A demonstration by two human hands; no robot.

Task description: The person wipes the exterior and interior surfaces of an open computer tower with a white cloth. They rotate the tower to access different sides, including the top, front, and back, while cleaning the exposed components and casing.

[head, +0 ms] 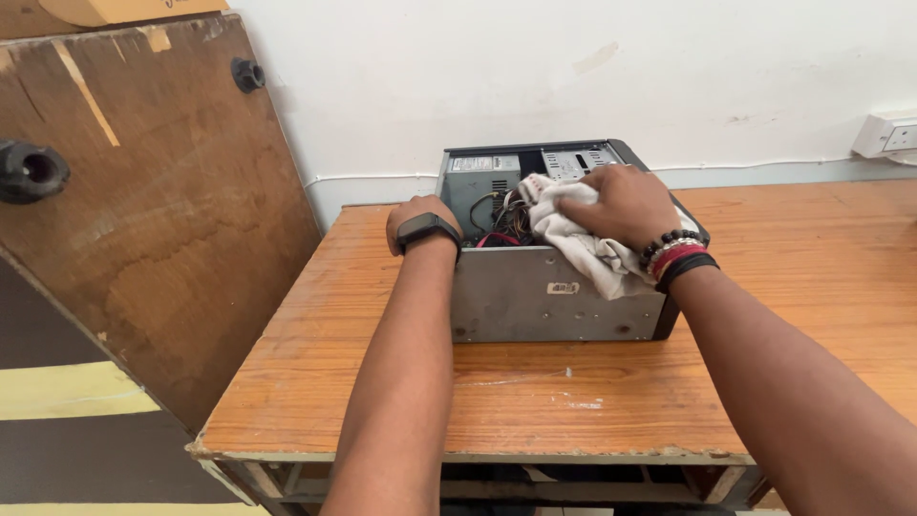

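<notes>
Open computer case (535, 296), grey, on wooden table (382, 392). Left hand (417, 218): fingers curled over the case's left edge, holding it. Right hand (623, 204): fingers closed on white cloth (597, 256), pressed into the case beside wires (504, 218); cloth drapes below them over the near wall.

A single head-worn camera is looking down and forward along both forearms, sitting close above the near edge of the surface (401, 382). It is facing the wall beyond the left hand (418, 218) and right hand (621, 205), with no second view sharing anything.
</notes>
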